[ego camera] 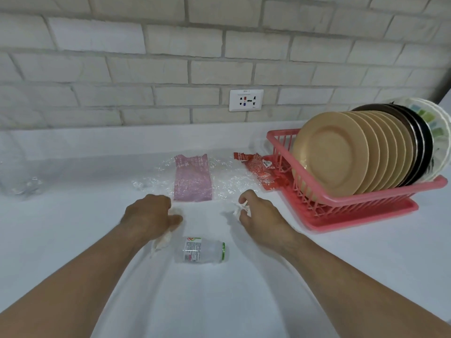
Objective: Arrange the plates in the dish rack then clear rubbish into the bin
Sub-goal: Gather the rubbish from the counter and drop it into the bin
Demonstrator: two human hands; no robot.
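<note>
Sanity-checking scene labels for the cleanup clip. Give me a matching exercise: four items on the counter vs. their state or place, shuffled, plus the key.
Items
1. tan plates
2. small bottle
3. pink bag
4. red wrapper

States
A. crumpled against the left end of the dish rack
B. lying on its side, nearest the camera
C. standing on edge in the dish rack
D. spread flat on the counter

Pairs: 1-C, 2-B, 3-D, 4-A
</note>
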